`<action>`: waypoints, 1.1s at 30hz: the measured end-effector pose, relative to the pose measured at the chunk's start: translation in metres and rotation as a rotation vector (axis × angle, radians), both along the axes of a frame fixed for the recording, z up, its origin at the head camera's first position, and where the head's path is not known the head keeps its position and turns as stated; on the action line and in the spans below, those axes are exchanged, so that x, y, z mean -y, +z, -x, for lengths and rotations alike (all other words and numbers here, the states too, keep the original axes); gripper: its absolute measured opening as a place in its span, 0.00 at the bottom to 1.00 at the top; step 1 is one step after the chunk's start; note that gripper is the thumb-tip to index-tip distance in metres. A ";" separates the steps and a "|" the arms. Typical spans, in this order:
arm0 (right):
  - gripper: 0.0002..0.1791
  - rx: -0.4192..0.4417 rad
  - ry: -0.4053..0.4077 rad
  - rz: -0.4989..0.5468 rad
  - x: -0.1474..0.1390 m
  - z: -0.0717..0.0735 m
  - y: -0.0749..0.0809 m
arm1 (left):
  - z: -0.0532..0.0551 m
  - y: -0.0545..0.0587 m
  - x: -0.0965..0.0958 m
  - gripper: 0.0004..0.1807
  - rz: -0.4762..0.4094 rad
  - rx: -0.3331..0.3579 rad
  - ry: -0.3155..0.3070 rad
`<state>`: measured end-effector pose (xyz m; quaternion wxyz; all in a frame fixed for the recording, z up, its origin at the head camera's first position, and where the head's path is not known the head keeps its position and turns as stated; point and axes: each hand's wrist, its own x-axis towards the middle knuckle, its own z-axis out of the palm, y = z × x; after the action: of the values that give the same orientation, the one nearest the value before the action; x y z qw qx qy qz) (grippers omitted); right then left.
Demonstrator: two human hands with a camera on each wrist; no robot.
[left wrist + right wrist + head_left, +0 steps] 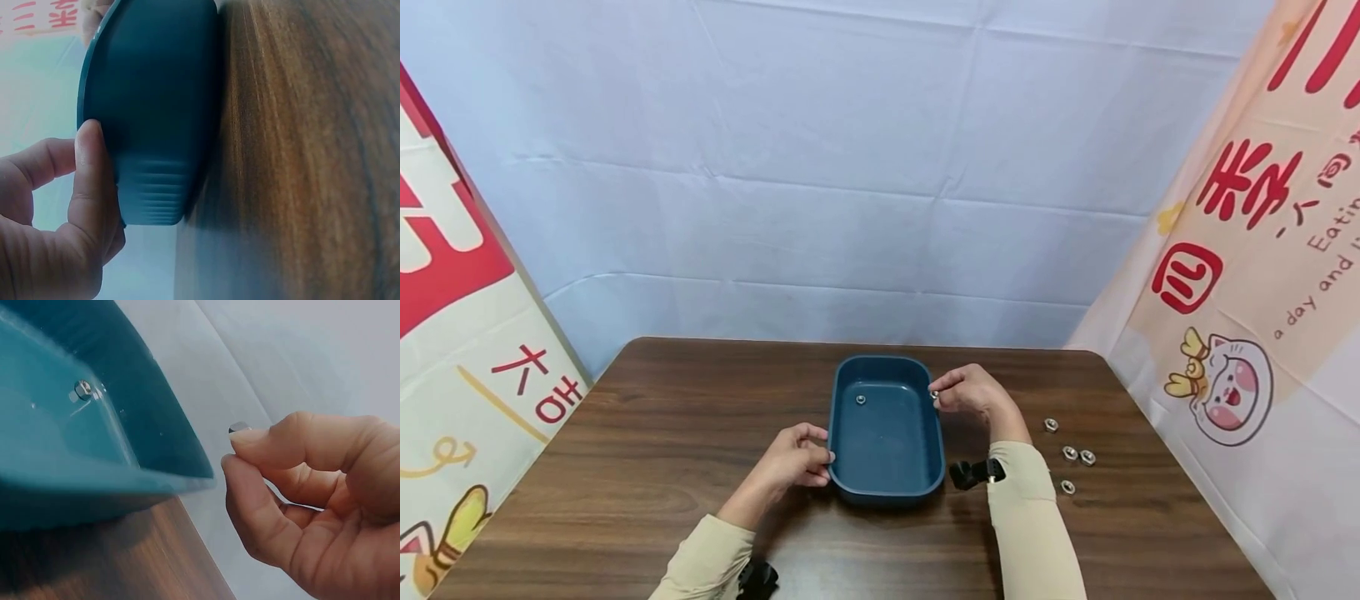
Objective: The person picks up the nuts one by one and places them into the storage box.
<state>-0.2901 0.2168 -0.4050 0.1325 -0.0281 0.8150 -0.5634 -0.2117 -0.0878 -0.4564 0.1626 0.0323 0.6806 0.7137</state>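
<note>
A deep blue plastic box (886, 497) stands on the table, with one hex nut (861, 400) lying inside near its far left; the right wrist view shows the same nut (82, 390). My left hand (797, 456) holds the box's left side, the thumb (91, 156) against the wall by the rim. Just outside the far right rim, my right hand (972, 393) pinches a small metal nut (239, 427) between thumb and fingertip. Fingers cover most of that nut.
Several loose hex nuts (1070, 453) lie on the brown wooden table (700, 400), to the right of my right forearm. A pale cloth (850, 208) hangs behind the table, and printed cloths hang at both sides.
</note>
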 end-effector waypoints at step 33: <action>0.14 0.122 -0.060 0.020 0.070 0.041 -0.005 | 0.004 -0.002 0.003 0.21 0.004 0.008 -0.025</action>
<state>-0.3315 0.1466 -0.4098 0.1647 0.0295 0.8003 -0.5758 -0.2161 -0.0908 -0.4587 0.1743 0.0380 0.6808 0.7104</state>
